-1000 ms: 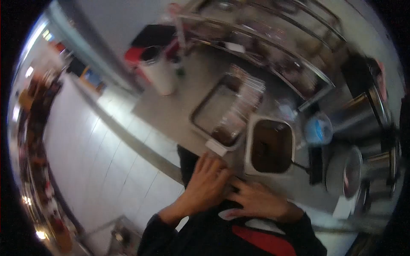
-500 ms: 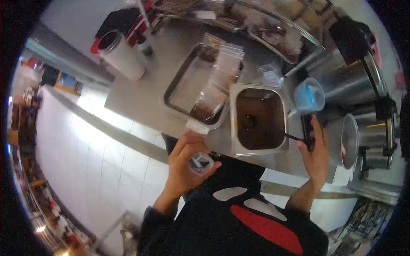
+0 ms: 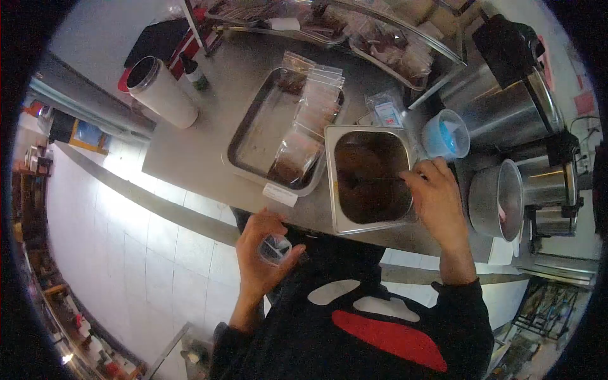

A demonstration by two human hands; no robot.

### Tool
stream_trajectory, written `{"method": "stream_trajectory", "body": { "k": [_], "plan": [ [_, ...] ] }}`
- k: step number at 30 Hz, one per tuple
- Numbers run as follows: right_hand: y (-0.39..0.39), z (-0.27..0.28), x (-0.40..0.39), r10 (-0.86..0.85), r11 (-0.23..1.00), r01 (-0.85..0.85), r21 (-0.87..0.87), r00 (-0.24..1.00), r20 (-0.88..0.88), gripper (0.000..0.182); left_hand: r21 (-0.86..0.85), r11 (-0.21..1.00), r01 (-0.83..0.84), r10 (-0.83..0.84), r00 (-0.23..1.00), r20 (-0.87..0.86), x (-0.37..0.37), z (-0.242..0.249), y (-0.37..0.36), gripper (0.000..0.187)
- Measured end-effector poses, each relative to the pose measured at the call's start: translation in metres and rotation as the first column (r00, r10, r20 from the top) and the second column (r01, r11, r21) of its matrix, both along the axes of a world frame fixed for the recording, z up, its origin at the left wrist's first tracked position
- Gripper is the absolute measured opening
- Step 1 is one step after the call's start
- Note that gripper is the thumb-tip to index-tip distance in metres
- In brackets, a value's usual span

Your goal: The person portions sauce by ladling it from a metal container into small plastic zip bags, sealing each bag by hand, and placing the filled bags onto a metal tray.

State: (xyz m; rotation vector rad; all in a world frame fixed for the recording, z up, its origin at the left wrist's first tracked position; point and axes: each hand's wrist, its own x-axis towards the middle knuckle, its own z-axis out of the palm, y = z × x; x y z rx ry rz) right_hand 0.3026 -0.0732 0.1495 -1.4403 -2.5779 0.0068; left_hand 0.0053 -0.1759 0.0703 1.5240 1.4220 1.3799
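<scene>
My left hand [image 3: 263, 250] is closed around a small clear plastic bag or cup [image 3: 275, 249] with its round opening facing up, in front of the counter edge. My right hand [image 3: 437, 199] is over the right rim of a deep steel pan [image 3: 334, 196]. Its fingers are pinched together where a black utensil handle was visible earlier; the hand now mostly hides that handle. Dark brown liquid [image 3: 367, 171] fills the lower part of the pan. To its left, a shallow metal tray [image 3: 244, 136] holds a row of clear packets [image 3: 316, 104] with brown contents.
A tub with blue contents [image 3: 445, 136] and a round metal pot [image 3: 491, 199] stand on the right, near large steel pots [image 3: 500, 101]. A tall white container [image 3: 166, 95] and a small dark bottle [image 3: 194, 73] are at back left. A rack with trays [image 3: 392, 57] spans the back.
My right hand has gone from spread fingers beside the black handle to a pinch over the pan's right rim. The view has shifted slightly; my left hand still holds the clear plastic thing.
</scene>
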Motion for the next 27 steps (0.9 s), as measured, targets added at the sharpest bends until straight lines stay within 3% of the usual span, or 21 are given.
{"method": "stream_trajectory", "body": {
  "k": [6,13,17,20,27],
  "plan": [
    [-0.001,-0.002,0.016,0.054,0.975,-0.084,-0.207,0.988,-0.148,0.018,-0.006,1.0,0.014,-0.014,1.0,0.008,0.002,-0.007,-0.002,0.04],
    [-0.013,-0.02,0.046,-0.137,0.955,0.022,-0.296,0.917,-0.375,0.015,-0.025,0.996,0.08,-0.079,0.996,0.036,0.014,0.0,0.011,0.038],
    [-0.029,-0.042,0.06,-0.316,0.909,0.076,-0.41,0.768,-0.557,0.014,0.022,0.996,0.086,-0.085,0.996,-0.038,0.018,0.006,0.021,0.035],
    [-0.037,-0.057,0.069,-0.352,0.907,0.103,-0.409,0.717,-0.601,0.013,0.016,0.995,0.095,-0.095,0.995,0.023,0.027,0.003,0.026,0.035],
    [-0.044,-0.062,0.075,-0.351,0.925,0.156,-0.347,0.703,-0.619,0.012,0.089,0.987,0.135,-0.133,0.991,-0.023,0.043,0.006,0.04,0.035]
  ]
}}
